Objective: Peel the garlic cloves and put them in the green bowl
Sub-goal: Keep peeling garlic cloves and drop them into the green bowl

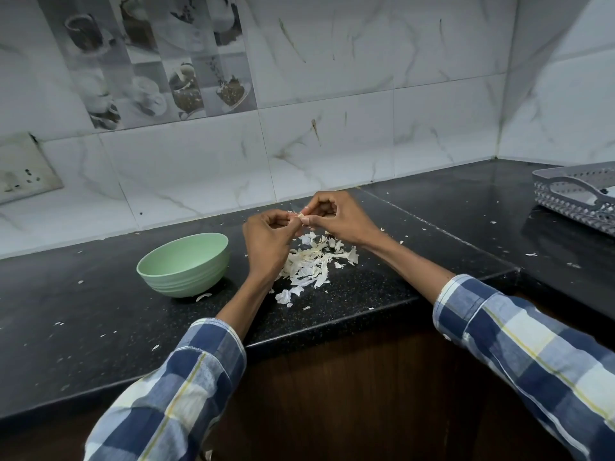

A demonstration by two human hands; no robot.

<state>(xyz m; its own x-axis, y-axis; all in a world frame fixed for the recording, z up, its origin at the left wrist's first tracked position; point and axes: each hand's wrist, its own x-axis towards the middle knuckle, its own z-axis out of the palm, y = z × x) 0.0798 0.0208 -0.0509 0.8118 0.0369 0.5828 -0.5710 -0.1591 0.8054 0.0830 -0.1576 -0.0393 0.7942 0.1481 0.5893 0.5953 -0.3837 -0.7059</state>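
Item: garlic clove (300,215), centre of frame, pinched between our left hand (268,239) and right hand (336,216), both with fingers curled around it, held above the black counter (100,314).

Handling, as we judge it: small, light, firm; papery skin, brittle and apt to tear; best gripped at the ends, peeling from the tip.

Item: green bowl (184,265), left of centre, contents not visible.

Item: heap of peeled skins (311,266), beneath the hands.

Item: grey basket (579,197), right edge.
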